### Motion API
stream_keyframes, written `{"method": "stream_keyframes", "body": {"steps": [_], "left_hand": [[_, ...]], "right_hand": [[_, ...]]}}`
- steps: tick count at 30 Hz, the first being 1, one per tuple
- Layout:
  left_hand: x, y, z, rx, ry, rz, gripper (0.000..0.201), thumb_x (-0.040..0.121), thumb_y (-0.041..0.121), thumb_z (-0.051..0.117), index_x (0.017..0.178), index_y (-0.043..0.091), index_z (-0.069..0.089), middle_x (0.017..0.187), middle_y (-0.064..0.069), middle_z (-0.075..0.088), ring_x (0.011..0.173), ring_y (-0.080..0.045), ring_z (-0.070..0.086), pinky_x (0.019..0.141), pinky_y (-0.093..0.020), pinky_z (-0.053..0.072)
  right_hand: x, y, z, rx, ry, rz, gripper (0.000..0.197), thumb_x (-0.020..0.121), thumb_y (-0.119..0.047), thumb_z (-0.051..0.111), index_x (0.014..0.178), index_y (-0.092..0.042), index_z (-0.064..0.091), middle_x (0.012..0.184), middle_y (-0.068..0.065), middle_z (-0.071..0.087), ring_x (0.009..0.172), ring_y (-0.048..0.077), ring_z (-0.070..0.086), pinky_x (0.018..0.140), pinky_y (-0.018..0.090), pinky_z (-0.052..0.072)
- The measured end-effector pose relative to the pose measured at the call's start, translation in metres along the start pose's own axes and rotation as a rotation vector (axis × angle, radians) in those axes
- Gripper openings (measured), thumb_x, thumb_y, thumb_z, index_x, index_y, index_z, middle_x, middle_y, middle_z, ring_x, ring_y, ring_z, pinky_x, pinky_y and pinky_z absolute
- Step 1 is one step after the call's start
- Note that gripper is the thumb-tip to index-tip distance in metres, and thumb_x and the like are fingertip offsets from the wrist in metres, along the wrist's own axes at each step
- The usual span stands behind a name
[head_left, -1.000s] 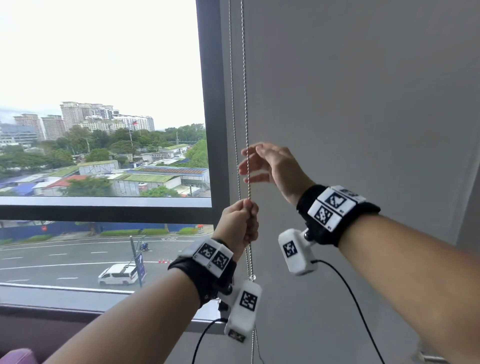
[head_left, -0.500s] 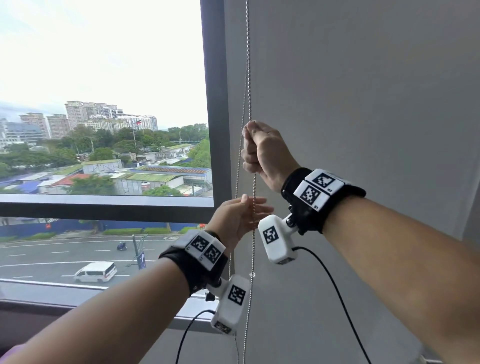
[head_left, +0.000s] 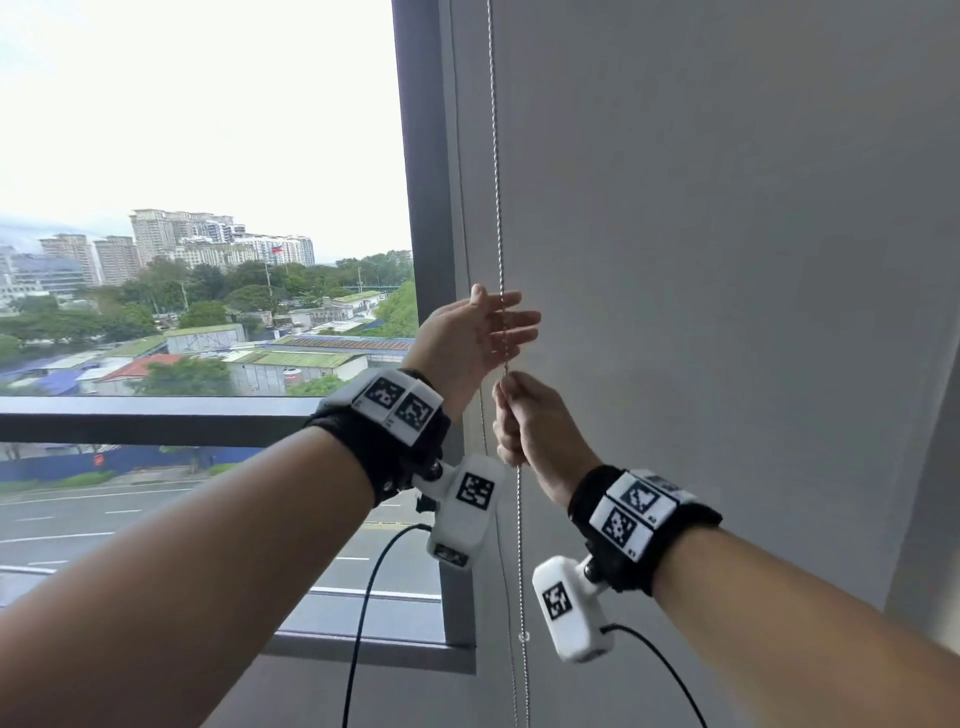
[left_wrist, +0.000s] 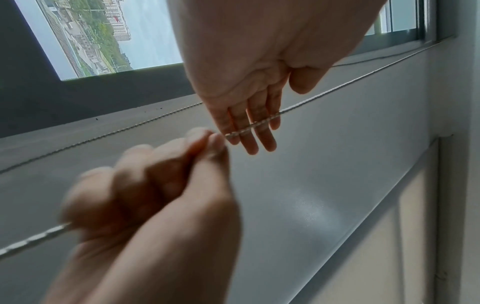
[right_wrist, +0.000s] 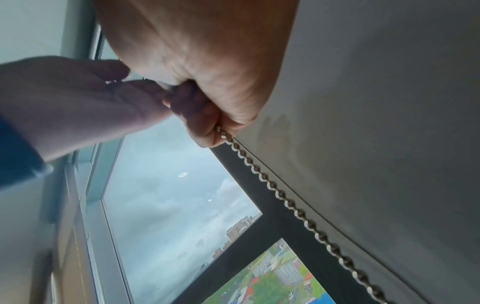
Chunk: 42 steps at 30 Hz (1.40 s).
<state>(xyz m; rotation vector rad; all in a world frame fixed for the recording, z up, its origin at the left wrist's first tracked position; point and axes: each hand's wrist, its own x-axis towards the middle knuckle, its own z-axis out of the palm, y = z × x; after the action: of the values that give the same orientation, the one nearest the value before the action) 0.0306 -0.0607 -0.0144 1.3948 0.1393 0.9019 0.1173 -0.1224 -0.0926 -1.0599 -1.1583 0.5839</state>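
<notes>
Right hand (head_left: 537, 421) fisted around bead chain (head_left: 497, 182), left hand (head_left: 467, 345) just above, fingers straight, chain across them

The silvery bead chain (head_left: 496, 156) hangs taut and upright near the left edge of the grey blind (head_left: 727, 260).

Centre frame, a silvery beaded metal chain (head_left: 497, 208) crosses a plain pale grey fabric blind (head_left: 727, 234). Left stands a dark grey window frame (head_left: 421, 208). Below, black fabric wristbands (head_left: 389, 457) bear black-and-white patterned square tags (head_left: 397, 405).
</notes>
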Motion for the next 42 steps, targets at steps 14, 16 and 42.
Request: {"method": "stream_keyframes", "body": {"steps": [14,16,42], "left_hand": [[0.005,-0.021,0.016,0.017,0.149,0.001,0.038,0.078,-0.012,0.015,0.062,0.012,0.040,0.044,0.001,0.029,0.038,-0.011,0.022,0.049,-0.027,0.011],[0.003,-0.023,0.013,0.017,0.155,-0.009,0.038,0.075,-0.014,0.015,0.063,0.011,0.040,0.043,0.001,0.029,0.038,-0.011,0.022,0.050,-0.029,0.011],[-0.055,-0.090,-0.011,0.034,0.119,-0.291,0.027,0.095,0.003,0.038,0.098,-0.004,0.065,0.079,-0.011,0.068,0.067,-0.021,0.063,0.065,-0.032,0.054]], "right_hand": [[-0.004,0.016,-0.022,-0.135,-0.116,0.004,0.032,0.101,-0.016,0.035,0.086,-0.005,0.060,0.083,0.018,0.064,0.078,0.027,0.061,0.078,0.043,0.051],[0.006,0.006,-0.027,-0.168,-0.103,-0.045,0.033,0.098,-0.024,0.039,0.092,-0.003,0.064,0.088,0.015,0.068,0.083,0.025,0.064,0.084,0.048,0.052],[0.057,-0.082,0.012,0.093,0.090,-0.210,0.041,0.093,0.006,0.021,0.067,-0.017,0.043,0.045,-0.009,0.038,0.039,0.007,0.023,0.039,0.017,0.021]]}}
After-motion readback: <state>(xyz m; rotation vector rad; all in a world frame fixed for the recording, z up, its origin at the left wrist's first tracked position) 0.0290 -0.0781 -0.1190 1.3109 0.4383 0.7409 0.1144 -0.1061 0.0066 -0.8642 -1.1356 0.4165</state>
